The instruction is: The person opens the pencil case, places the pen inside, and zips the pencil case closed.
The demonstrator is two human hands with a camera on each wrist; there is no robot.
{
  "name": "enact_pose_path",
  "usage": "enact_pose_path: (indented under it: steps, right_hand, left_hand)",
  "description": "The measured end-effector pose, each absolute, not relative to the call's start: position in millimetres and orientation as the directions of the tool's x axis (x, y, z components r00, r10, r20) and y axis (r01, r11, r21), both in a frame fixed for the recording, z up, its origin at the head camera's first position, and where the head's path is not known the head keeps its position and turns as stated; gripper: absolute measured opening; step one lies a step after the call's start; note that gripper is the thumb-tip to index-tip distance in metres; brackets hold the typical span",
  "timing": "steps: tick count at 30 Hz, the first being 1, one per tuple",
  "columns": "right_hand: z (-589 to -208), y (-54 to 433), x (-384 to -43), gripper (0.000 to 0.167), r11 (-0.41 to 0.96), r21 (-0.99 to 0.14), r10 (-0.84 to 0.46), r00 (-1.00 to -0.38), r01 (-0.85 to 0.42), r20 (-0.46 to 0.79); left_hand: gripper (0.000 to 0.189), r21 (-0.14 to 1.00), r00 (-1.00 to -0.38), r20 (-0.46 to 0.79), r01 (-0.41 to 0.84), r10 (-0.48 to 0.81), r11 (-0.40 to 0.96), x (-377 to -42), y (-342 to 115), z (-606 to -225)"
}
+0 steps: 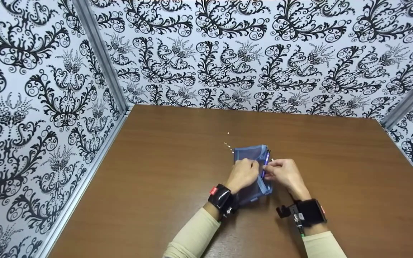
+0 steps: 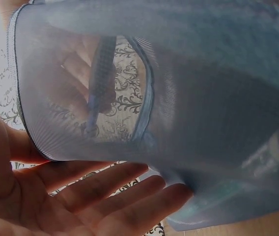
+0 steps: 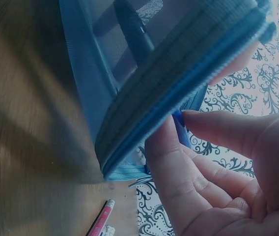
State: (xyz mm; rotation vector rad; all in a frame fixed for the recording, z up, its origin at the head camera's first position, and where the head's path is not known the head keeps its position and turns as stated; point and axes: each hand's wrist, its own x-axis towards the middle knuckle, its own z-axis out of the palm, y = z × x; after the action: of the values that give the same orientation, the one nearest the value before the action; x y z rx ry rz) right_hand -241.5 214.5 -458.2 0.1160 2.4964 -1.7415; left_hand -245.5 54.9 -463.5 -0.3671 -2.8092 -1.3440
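Observation:
A blue mesh zip pouch [image 1: 251, 152] is held up over the wooden table, its zipped side open toward the right. My left hand [image 1: 244, 173] grips the pouch's edge; in the left wrist view the thumb and fingers [image 2: 115, 189] lie along the mesh. At the zipped opening my right hand [image 1: 285, 173] pinches a blue pen [image 1: 266, 159] between thumb and index finger. Part of the pen [image 3: 179, 119] shows between those fingertips in the right wrist view, and the zipper band hides some of it. A blurred pale item [image 2: 272, 152] shows through the mesh.
A pink pencil [image 3: 101, 216] with a whitish end lies on the table [image 1: 163, 150] beside a partly visible white object [image 3: 109, 230]. Patterned walls [image 1: 228, 71] enclose the table at the back and sides. Small bright specks dot the surface beyond the pouch.

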Motion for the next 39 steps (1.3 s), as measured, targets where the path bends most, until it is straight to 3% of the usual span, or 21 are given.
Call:
enact_pose_path:
  steps: [39]
  right_hand:
    - [-454.4,215.2,-239.4,0.022,0.326,-0.938,-0.012,-0.991,0.120,-0.130]
  left_hand:
    - [0.044,0.755,-0.974,0.110,0.212,0.200,0.620,-248.4,52.5,-463.4]
